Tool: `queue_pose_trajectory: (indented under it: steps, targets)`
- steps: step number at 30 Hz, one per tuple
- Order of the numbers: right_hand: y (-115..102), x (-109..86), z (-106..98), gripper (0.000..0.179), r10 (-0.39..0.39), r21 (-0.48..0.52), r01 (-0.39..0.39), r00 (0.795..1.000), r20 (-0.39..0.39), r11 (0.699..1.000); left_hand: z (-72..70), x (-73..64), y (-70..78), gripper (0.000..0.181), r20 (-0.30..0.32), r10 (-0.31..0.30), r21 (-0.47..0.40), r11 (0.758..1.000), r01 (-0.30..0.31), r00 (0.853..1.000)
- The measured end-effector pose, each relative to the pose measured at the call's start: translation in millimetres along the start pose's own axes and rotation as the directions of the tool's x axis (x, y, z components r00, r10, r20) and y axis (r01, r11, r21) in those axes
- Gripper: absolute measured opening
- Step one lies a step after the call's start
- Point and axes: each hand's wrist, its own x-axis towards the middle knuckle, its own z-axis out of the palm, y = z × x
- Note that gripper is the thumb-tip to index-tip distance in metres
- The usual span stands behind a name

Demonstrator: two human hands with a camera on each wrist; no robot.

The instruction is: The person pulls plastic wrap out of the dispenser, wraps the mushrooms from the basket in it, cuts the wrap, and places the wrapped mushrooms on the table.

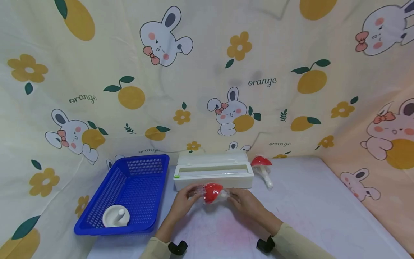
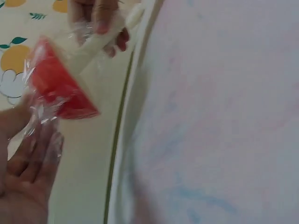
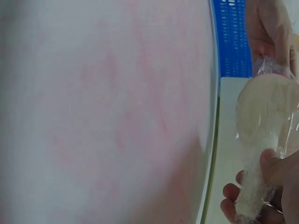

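Observation:
A mushroom (image 1: 212, 193) with a red cap and pale stem is covered in clear plastic wrap, held sideways just above the table between both hands. My left hand (image 1: 182, 202) pinches the loose plastic wrap (image 2: 46, 119) at the cap's end. The right hand (image 1: 248, 203) grips the wrapped stem (image 3: 254, 186) between thumb and fingers. Just behind the hands stands a white plastic wrap dispenser (image 1: 213, 181), its lid raised at the back. To its right lies another red-capped mushroom (image 1: 261, 162) with a white stem.
A blue plastic basket (image 1: 150, 217) stands on the left, with a white mushroom-shaped piece (image 1: 111, 216), stem up, in its near corner. A patterned cloth (image 1: 200, 79) hangs behind the white-covered table (image 1: 310, 208).

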Motion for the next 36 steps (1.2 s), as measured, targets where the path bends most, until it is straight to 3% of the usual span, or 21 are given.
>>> queue_pose_trajectory:
  steps: [6, 15, 20, 25, 36]
  targets:
    - [0.0, 3.4, -1.0, 0.019, -0.036, 0.015, 0.035, 0.999, 0.029, 0.999, 11.5, 3.3, -1.3, 0.011, -0.164, 0.035, -0.041, 0.998, -0.042, 0.986]
    - [2.4, 2.6, -1.0, 0.022, -0.032, 0.066, 0.027, 0.996, 0.080, 0.997, 20.2, 6.9, 0.6, 0.005, -0.248, 0.095, 0.039, 0.995, -0.088, 0.964]
    - [1.1, 1.3, 0.3, 0.041, 0.000, 0.096, -0.007, 0.997, 0.080, 0.995, 21.2, 8.6, -0.3, 0.008, -0.265, 0.025, 0.006, 1.000, -0.024, 0.964]
    - [-1.0, 0.5, 0.9, 0.053, 0.001, 0.074, -0.002, 1.000, 0.005, 0.997, 21.2, 10.7, 1.1, 0.015, -0.263, -0.018, -0.035, 0.999, 0.008, 0.965]
    - [-5.6, 1.2, 0.5, 0.035, -0.005, 0.094, 0.013, 0.996, -0.088, 0.996, 17.1, 7.4, 0.7, 0.026, -0.210, 0.064, -0.134, 0.986, -0.094, 0.976]
